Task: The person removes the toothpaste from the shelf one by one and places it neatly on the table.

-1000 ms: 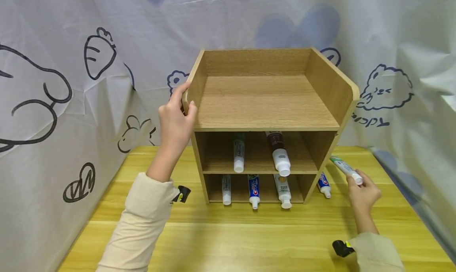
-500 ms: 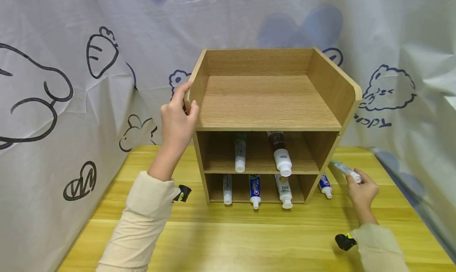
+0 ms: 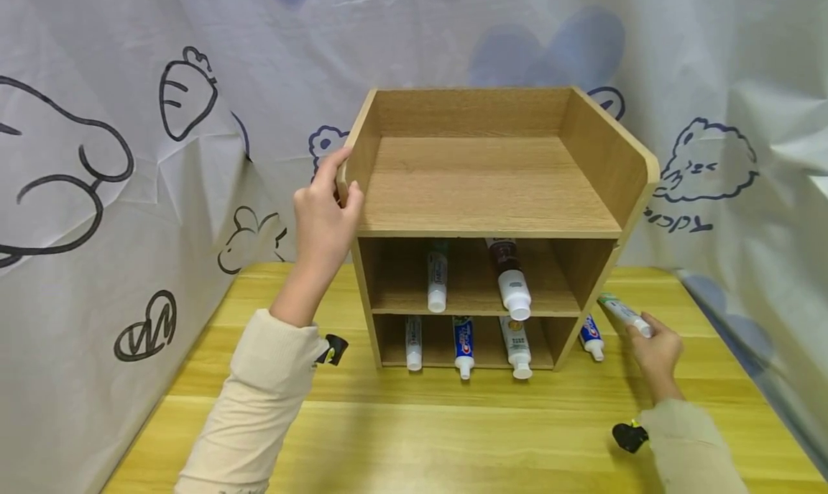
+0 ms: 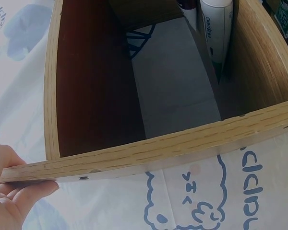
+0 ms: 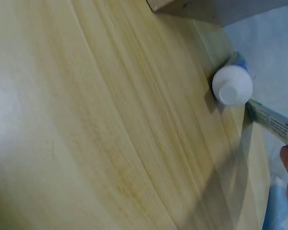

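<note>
My left hand (image 3: 323, 217) grips the raised left side of a wooden shelf unit (image 3: 491, 185), thumb inside the panel and fingers outside. To the right of the unit, my right hand (image 3: 658, 351) pinches a white and green toothpaste tube (image 3: 624, 313) near its white cap. The same tube (image 5: 273, 122) shows at the edge of the right wrist view. Just left of it lies a blue toothpaste tube (image 3: 591, 337) beside the unit. On the middle shelf are a white tube (image 3: 437, 278) and a brown tube with a white cap (image 3: 514, 289).
On the bottom level lie a white tube (image 3: 413, 343), a blue Crest tube (image 3: 463, 343) and a pale tube with a flip cap (image 3: 516, 346). The unit stands on a wooden table (image 3: 414, 436). White cloth (image 3: 129, 213) with drawings hangs behind and at the sides.
My right hand has lowered slightly and shifted a little left relative to the shelf, bringing the green and white tube closer to the table. My left hand keeps its grip on the side panel.
</note>
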{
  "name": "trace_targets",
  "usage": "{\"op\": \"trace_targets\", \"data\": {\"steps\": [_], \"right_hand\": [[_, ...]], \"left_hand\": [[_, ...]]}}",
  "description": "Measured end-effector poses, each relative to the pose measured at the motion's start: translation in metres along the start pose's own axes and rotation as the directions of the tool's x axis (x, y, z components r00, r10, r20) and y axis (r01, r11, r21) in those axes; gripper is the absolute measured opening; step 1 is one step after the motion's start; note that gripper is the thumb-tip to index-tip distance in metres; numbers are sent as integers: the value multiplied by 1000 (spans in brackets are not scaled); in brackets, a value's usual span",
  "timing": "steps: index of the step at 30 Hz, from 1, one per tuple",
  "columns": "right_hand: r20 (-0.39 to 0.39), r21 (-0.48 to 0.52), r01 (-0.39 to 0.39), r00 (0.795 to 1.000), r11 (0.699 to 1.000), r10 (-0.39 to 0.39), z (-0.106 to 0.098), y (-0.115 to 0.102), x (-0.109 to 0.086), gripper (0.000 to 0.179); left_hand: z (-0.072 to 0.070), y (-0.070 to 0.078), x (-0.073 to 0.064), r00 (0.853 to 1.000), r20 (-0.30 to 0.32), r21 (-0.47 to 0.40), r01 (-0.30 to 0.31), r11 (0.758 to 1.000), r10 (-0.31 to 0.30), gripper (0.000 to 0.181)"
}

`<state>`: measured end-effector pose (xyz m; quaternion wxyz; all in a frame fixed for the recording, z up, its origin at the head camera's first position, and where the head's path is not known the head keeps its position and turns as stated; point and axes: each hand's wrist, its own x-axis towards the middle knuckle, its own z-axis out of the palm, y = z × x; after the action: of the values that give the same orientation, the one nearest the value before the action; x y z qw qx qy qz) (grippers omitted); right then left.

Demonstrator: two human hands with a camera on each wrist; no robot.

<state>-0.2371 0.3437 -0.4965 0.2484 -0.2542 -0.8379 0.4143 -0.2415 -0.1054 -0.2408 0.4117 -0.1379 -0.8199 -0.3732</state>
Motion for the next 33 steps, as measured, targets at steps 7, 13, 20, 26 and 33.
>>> {"op": "trace_targets", "data": {"steps": [7,13,20,26,33], "right_hand": [[103,-143,67,993,987,-53,0,8,2,39],[191,-189,102,979,977,-65,6,13,2,41],[372,-222,117,928,968,-27,10,14,5,50],[419,-240,188,905,952,-73,7,15,4,51],[293,-201,151,952,968,-88,-5,5,7,45]], "left_hand": [[0,1,0,1000,4,-5,9,1000,-9,40],[0,1,0,1000,-3,-5,4,1000,-4,39],[0,0,1,1000,-6,7,-7,1000,7,39],[0,-1,1,1000,0,4,-13,1000,13,39],[0,-1,0,1000,8,3,4,1000,-4,39]]}}
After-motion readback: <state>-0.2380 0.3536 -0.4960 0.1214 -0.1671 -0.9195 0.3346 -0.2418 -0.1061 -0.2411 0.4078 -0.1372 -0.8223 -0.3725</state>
